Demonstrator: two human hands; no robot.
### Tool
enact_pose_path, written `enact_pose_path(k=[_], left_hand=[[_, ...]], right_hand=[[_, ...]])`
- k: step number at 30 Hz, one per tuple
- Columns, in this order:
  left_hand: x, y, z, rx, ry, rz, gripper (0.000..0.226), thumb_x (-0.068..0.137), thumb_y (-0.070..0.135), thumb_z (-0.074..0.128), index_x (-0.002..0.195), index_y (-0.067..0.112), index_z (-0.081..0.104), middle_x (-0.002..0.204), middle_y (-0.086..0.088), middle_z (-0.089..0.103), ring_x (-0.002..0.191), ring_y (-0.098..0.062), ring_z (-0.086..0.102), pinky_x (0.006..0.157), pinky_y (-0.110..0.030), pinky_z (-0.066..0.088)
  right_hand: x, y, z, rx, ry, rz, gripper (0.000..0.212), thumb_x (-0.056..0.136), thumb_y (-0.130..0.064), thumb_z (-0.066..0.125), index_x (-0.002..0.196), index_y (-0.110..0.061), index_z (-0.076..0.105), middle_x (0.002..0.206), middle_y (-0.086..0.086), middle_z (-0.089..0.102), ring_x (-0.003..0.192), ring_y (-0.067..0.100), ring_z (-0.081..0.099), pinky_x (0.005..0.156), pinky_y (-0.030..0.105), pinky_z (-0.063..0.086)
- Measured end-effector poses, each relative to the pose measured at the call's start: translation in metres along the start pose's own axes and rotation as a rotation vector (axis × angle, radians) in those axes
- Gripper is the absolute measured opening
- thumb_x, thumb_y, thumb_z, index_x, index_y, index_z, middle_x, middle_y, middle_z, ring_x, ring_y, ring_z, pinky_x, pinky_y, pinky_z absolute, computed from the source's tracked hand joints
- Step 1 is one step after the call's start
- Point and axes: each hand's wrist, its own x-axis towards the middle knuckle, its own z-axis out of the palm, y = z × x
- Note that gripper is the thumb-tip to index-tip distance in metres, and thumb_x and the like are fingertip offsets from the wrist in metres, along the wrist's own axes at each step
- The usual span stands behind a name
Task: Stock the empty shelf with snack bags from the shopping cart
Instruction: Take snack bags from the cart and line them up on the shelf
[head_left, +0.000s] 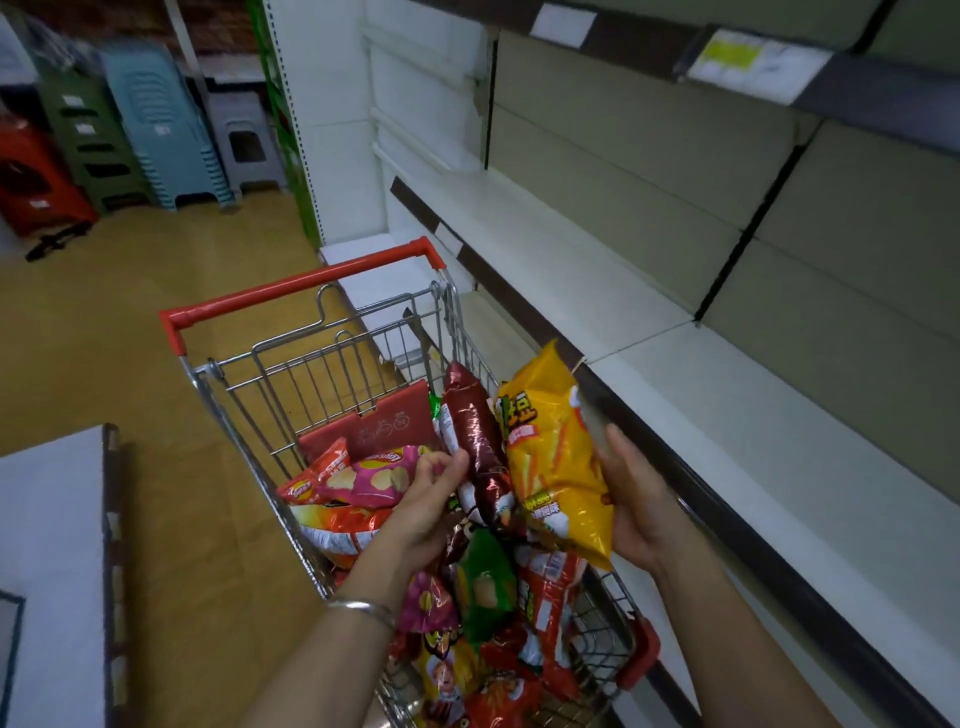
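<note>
A dark red snack bag (478, 441) is pinched between the thumb and curled fingers of the left hand (434, 493), and it is held upright above the shopping cart (332, 374). Just beside it, a yellow snack bag (556, 467) is supported by the right hand (631, 499), whose fingers are spread along the bag's right edge and back; whether the thumb is closed round the bag cannot be told. The two bags are raised side by side and appear to touch along their inner edges. A silver bangle (363, 610) is worn on the left wrist. The cart, with its red handle (291, 286) on the far side, is filled with more snack bags: a pink chip bag (374, 478) and a red bag (317, 483) lie toward the left, and a green bag (485, 592) lies lower down among red and yellow ones. The white shelf (701, 415) runs along the right of the cart, with beige back panels above it and a yellow price label (732, 57) on the shelf edge overhead. Stacked plastic stools (156, 130) are seen well apart at the far left on the wooden floor (130, 322).
</note>
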Motion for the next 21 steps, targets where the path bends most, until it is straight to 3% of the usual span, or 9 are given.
enact_pose_path(k=[2,4,7,9,13,15,17,19,21], left_hand=[[0.002,0.006,0.006,-0.015,-0.024,-0.011,0.071,0.062,0.050,0.082,0.110,0.014,0.044,0.105,-0.010,0.066,0.097,-0.025,0.064,0.086,-0.043,0.050],[0.003,0.008,0.009,-0.068,-0.049,-0.023,0.087,0.058,0.036,0.094,0.123,0.009,0.044,0.114,-0.015,0.068,0.100,-0.030,0.068,0.089,-0.048,0.052],[-0.003,0.010,0.015,-0.098,-0.126,-0.022,0.067,0.072,0.008,0.080,0.131,0.013,0.048,0.114,-0.015,0.069,0.101,-0.032,0.068,0.094,-0.051,0.052],[-0.010,0.010,0.022,-0.106,-0.186,-0.020,0.064,0.074,0.004,0.075,0.134,0.012,0.053,0.116,-0.014,0.071,0.107,-0.032,0.066,0.098,-0.051,0.051],[-0.029,0.008,0.044,-0.157,-0.230,-0.086,0.038,0.079,0.024,0.056,0.113,0.009,0.065,0.108,-0.013,0.074,0.089,-0.026,0.073,0.072,-0.038,0.062],[-0.036,0.008,0.053,-0.165,-0.244,-0.105,0.034,0.084,0.029,0.055,0.108,0.008,0.066,0.102,-0.014,0.075,0.085,-0.026,0.074,0.069,-0.038,0.062],[-0.045,0.010,0.064,-0.166,-0.300,-0.072,0.041,0.070,0.036,0.080,0.097,0.007,0.073,0.090,-0.014,0.076,0.077,-0.027,0.075,0.062,-0.037,0.061],[-0.062,0.011,0.082,-0.158,-0.372,-0.075,0.050,0.029,0.030,0.100,0.067,0.006,0.078,0.073,-0.015,0.074,0.059,-0.024,0.072,0.046,-0.031,0.056],[-0.078,0.011,0.097,-0.206,-0.376,-0.092,0.029,0.039,0.018,0.096,0.044,0.006,0.070,0.055,-0.012,0.068,0.042,-0.021,0.066,0.033,-0.028,0.048]], right_hand=[[-0.005,-0.006,0.002,-0.052,0.058,-0.005,0.075,0.081,-0.065,0.058,0.140,-0.019,0.053,0.135,0.013,0.062,0.125,0.035,0.057,0.108,0.052,0.042],[-0.012,-0.010,0.004,-0.174,0.088,-0.033,0.083,0.071,-0.070,0.067,0.141,-0.026,0.054,0.138,0.008,0.060,0.129,0.032,0.053,0.112,0.054,0.035],[-0.025,-0.012,0.013,-0.390,0.093,-0.069,0.106,0.046,-0.072,0.084,0.138,-0.034,0.051,0.124,-0.002,0.066,0.116,0.020,0.062,0.092,0.037,0.050],[-0.036,-0.014,0.022,-0.495,0.110,-0.082,0.104,0.059,-0.064,0.082,0.148,-0.032,0.037,0.119,-0.008,0.062,0.105,0.010,0.063,0.079,0.025,0.052],[-0.057,-0.018,0.033,-0.746,0.154,-0.083,0.105,0.067,-0.071,0.074,0.153,-0.034,0.027,0.136,-0.004,0.051,0.117,0.017,0.060,0.091,0.037,0.056],[-0.073,-0.023,0.037,-0.817,0.187,-0.127,0.089,0.076,-0.058,0.073,0.151,-0.031,0.033,0.127,-0.007,0.049,0.114,0.014,0.058,0.085,0.025,0.055],[-0.091,-0.026,0.039,-0.911,0.205,-0.170,0.073,0.081,-0.046,0.073,0.145,-0.031,0.041,0.113,-0.014,0.045,0.105,0.003,0.057,0.076,0.011,0.048],[-0.108,-0.026,0.037,-0.929,0.200,-0.202,0.056,0.082,-0.042,0.076,0.131,-0.033,0.051,0.105,-0.022,0.049,0.089,-0.008,0.059,0.070,0.004,0.047],[-0.127,-0.024,0.034,-0.890,0.205,-0.216,0.056,0.074,-0.053,0.080,0.121,-0.036,0.056,0.109,-0.017,0.065,0.089,-0.007,0.066,0.081,0.015,0.055]])
